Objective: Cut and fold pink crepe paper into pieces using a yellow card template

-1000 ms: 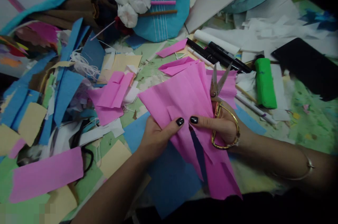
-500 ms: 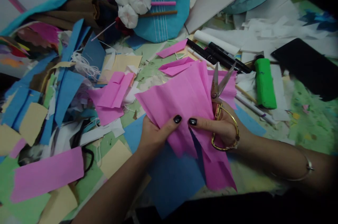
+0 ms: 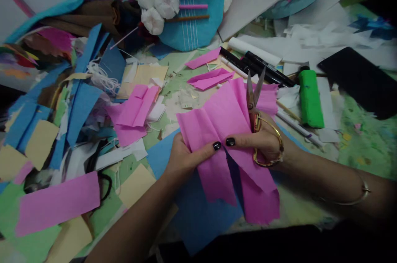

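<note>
Pink crepe paper is held up between my two hands, with a slit running up from its lower edge. My left hand pinches its left part, thumb on top and the other fingers hidden behind. My right hand grips the right part the same way, its thumb close to the left one at the top of the slit. Gold-handled scissors hang on my right hand, blades spread and pointing away from me. Below the crepe paper lies a blue sheet.
Left, blue, tan and pink paper scraps pile up with white string. Black markers, a green block and a black flat object lie right. A blue guitar-shaped craft with white paper flowers stands at the back.
The crepe paper's upper left edge has swung rightward and its lower strips hang differently, with the slit showing more. Both thumbs have shifted slightly, and the scissor blades are less widely spread.
</note>
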A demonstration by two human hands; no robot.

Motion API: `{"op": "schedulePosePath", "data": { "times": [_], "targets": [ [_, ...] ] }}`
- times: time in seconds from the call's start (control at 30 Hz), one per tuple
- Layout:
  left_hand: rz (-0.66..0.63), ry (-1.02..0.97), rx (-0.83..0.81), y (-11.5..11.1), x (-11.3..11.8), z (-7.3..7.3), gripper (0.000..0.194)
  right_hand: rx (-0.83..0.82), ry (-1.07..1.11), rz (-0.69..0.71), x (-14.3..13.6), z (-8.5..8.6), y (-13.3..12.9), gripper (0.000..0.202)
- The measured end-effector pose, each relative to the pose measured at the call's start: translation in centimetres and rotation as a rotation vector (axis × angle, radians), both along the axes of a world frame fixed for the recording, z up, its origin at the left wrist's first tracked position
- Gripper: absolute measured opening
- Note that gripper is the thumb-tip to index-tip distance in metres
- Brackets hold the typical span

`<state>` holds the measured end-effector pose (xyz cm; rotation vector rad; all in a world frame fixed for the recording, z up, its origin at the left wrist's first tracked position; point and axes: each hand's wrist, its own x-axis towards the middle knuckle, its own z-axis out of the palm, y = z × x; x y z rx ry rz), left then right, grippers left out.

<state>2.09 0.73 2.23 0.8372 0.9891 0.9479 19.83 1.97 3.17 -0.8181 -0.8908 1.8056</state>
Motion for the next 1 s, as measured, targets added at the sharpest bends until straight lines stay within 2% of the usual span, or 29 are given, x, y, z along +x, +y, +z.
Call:
{"op": "schedulePosePath", "data": {
  "times": [0.17, 0.3, 0.63, 1.0],
  "targets": [
    [0.011, -0.023, 0.047, 0.1, 0.02, -0.21, 0.019, 0.003, -0.051, -0.019, 0.19, -0.49, -0.25, 0.025],
    [0.046, 0.001, 0.086, 0.11, 0.15, -0.4, 0.019, 0.042, -0.037, -0.012, 0.27, -0.69, -0.35, 0.033],
    [0.074, 0.115, 0.159, 0.1, 0.18, -0.32, 0.019, 0.05, -0.044, -0.028, 0.07, -0.59, -0.35, 0.024],
    [0.031, 0.006, 0.089, 0.19, 0.55, 0.22, 0.013, -0.051, 0.019, -0.002, -0.54, -0.78, -0.86, 0.015]
  ]
}}
